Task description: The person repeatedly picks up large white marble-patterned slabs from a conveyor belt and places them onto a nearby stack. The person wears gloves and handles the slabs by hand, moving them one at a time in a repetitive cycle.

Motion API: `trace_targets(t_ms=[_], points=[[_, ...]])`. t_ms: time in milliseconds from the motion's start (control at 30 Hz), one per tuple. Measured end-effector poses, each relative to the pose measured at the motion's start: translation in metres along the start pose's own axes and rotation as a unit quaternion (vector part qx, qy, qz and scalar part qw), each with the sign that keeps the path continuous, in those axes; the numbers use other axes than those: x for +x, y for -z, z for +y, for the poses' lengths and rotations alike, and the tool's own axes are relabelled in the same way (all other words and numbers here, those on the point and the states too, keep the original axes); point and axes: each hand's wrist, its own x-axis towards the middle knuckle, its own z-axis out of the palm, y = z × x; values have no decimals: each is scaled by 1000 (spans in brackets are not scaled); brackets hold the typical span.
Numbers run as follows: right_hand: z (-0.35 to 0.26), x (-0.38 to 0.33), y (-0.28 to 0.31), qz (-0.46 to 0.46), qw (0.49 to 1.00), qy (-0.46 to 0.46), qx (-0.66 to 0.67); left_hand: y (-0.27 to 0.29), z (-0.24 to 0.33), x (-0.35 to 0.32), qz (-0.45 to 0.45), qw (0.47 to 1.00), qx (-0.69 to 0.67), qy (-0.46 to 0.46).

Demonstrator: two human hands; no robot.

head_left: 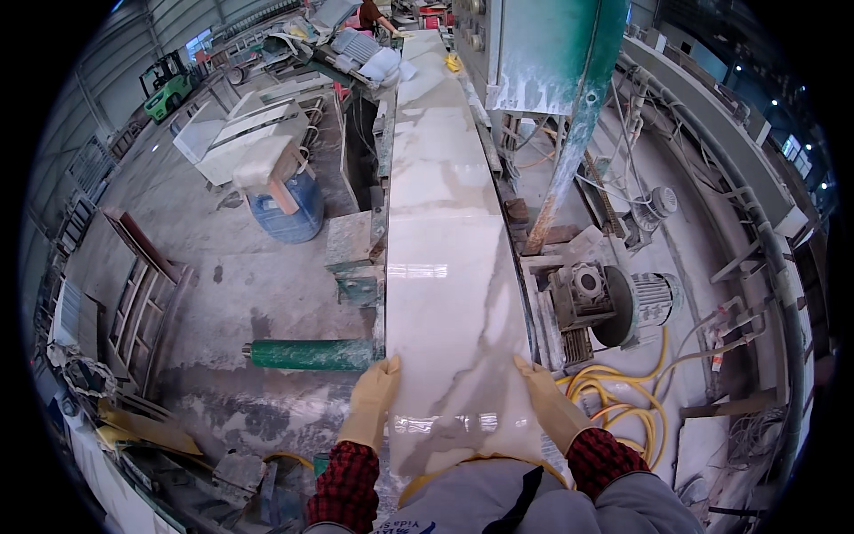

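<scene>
A polished white stone slab point(454, 311) with grey-brown veins lies flat in front of me, its near end close to my body. My left hand point(371, 402), in a cream rubber glove, grips the slab's left edge. On the opposite edge, my gloved right hand point(549, 400) holds on at about the same height. The fingertips of both hands curl partly out of sight at the edges. Farther along the same narrow line lie more pale slabs point(436, 133), end to end.
A green roller point(311, 353) sticks out left. On the right are a motor point(649, 298), a coiled yellow hose point(614, 392) and a rusty green-white post point(569, 169). A blue barrel point(289, 212) stands on the left floor; a person point(374, 16) works at the far end.
</scene>
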Motion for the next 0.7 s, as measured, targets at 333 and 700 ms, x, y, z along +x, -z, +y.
trace_targets(t_ms=[333, 700], points=[[6, 17, 53, -13, 997, 19, -73, -24, -18, 33, 126, 940, -122, -293], [-36, -11, 34, 119, 878, 250, -389, -31, 15, 38, 145, 899, 121, -395]])
